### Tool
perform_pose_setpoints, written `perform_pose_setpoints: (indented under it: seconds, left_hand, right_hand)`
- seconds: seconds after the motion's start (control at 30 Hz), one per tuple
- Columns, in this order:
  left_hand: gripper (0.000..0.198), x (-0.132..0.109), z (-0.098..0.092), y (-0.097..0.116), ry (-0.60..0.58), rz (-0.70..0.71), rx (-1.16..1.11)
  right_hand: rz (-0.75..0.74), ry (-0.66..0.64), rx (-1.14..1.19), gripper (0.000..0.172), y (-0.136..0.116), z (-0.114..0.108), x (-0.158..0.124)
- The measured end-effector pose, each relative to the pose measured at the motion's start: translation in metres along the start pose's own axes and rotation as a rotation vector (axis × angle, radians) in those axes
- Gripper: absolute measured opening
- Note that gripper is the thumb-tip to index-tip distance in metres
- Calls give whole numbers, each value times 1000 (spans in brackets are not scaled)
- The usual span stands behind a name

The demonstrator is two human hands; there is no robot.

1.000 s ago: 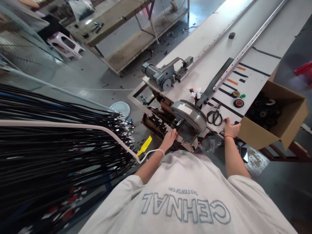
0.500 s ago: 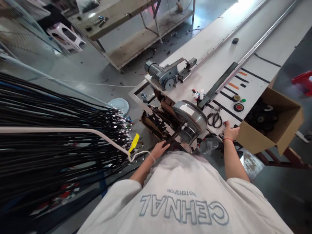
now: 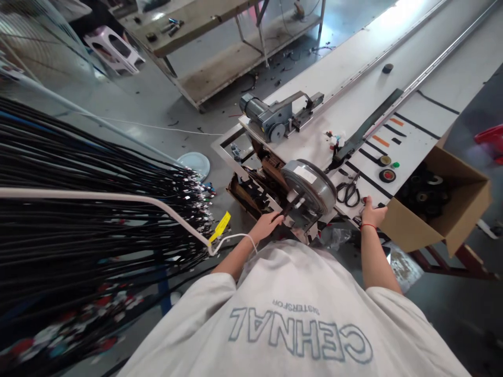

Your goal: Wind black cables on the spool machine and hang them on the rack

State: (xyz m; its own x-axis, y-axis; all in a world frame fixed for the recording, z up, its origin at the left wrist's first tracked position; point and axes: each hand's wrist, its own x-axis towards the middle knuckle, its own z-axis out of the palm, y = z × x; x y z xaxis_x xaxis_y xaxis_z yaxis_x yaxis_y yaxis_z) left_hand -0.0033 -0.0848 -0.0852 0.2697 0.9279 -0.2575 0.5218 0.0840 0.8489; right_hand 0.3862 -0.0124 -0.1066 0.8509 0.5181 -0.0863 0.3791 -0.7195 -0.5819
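The drum housing at centre looks like smooth, glossy metal (its label is matt paper). At right, the box is matt cardboard; upper left, the stool shiny plastic; at bottom, the T-shirt matt cloth.

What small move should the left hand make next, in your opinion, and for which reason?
Probably the left hand should guide the dark piece slightly closer to the grey round housing. It grips one end, and the piece points toward the housing; whether they touch is unclear. The right hand is at the edge of the table, near the scissors.
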Motion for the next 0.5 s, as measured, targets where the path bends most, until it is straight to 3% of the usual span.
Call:
perform_pose_setpoints:
  seconds: [0.17,0.3,0.37,0.5]
  left_hand:
    - [31,17,4,9,6,20,20]
    - [29,27,8,3,29,-19,69]
    - [29,29,5,-7,-66,-36,31]
    - [24,29,-6,-43,-403,-95,-123]
  right_hand:
    - [-20,-8,12,68,2,0,0]
    - [-27,-4,14,68,4,1,-1]
    - [-23,0,20,67,5,2,-2]
    - [-18,3,2,68,5,3,-1]
